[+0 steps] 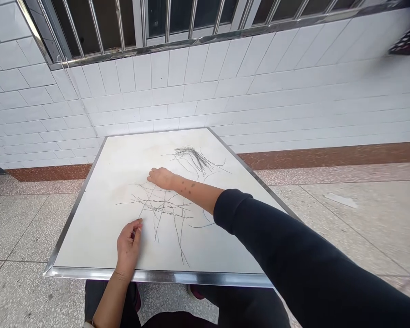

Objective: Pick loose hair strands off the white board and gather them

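Thin dark wire-like strands lie loosely crisscrossed on a white tabletop; their exact kind is not plain. My left hand is at the near left of these strands, thumb and fingertips pinched at the lower end of one thin strand. Reaching across from the right, my right hand rests low over the far edge of the crossed strands. Its fingers are drawn together, and whatever lies between them is too small to make out. Farther back is a denser bundle of similar strands.
A blue strand curves beside my right forearm. The table has a metal edge. Behind it stand a white tiled wall and a barred window. A pale scrap lies on the floor at right.
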Tool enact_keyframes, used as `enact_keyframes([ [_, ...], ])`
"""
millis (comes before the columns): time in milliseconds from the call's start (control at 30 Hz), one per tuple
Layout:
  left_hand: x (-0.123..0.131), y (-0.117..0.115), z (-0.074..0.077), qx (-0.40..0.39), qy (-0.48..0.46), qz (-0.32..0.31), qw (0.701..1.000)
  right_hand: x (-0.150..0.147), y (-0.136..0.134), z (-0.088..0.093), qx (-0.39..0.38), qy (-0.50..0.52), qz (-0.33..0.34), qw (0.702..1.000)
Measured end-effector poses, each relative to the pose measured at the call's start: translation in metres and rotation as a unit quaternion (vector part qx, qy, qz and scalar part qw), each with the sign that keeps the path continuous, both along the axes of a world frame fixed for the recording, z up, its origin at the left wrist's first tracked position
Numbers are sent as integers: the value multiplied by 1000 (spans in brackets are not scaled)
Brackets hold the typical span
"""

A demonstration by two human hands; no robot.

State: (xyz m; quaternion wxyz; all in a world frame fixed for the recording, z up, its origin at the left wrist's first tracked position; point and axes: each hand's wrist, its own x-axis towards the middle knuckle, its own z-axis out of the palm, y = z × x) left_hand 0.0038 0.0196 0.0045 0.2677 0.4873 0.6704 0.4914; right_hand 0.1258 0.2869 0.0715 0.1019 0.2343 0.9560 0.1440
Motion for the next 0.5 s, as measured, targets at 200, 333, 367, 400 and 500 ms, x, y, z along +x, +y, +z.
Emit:
enact_keyframes([
  [200,-2,1,3,44,14,10,999,28,-38,-2,-49,72,-117,989],
  [333,-3,1,5,60,31,7,998,51,-54,-1,-87,168,-180,965],
  [367,-4,1,6,61,33,5,998,56,-58,0,-92,197,-191,957],
  [400,-4,1,6,63,34,4,997,60,-62,1,-95,226,-199,949],
  [500,-4,1,5,63,34,2,997,70,-76,4,-97,310,-199,925],
])
